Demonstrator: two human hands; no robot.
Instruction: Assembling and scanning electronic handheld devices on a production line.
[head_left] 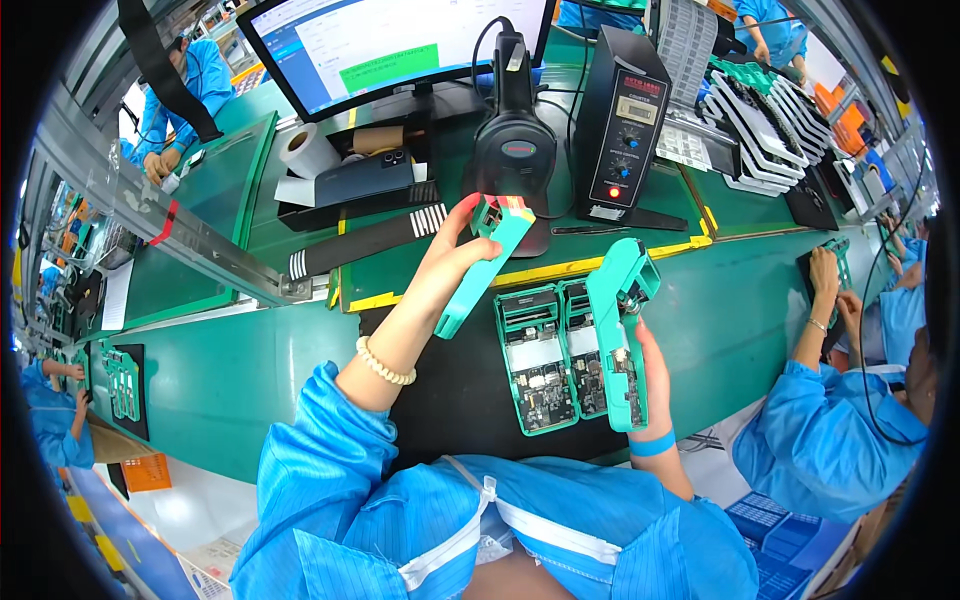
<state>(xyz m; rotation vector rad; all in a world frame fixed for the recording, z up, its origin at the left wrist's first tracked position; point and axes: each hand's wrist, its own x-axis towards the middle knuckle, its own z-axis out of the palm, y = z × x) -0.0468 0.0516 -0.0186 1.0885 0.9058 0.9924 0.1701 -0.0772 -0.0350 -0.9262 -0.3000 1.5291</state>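
Left hand (450, 258) grips a shell (488, 270); right hand (654, 385), at its four o'clock, a case (606, 322); likely light, stiff, boards (621, 372) fragile: hold rims

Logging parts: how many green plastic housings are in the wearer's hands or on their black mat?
4: one housing in the left hand, another in the right hand, two on the black mat; more may be hidden.

Seen from the room:
- Monitor (300, 45), top centre-left of the frame: lines of small print; green banner (390, 68) with dark print.
- Barcode scanner (515, 165), upper centre: red-lettered badge.
- Black control box (650, 150), upper right of centre: red lettering, marked dials.
- Label strip (683, 45), upper right: fine print, too small to read.
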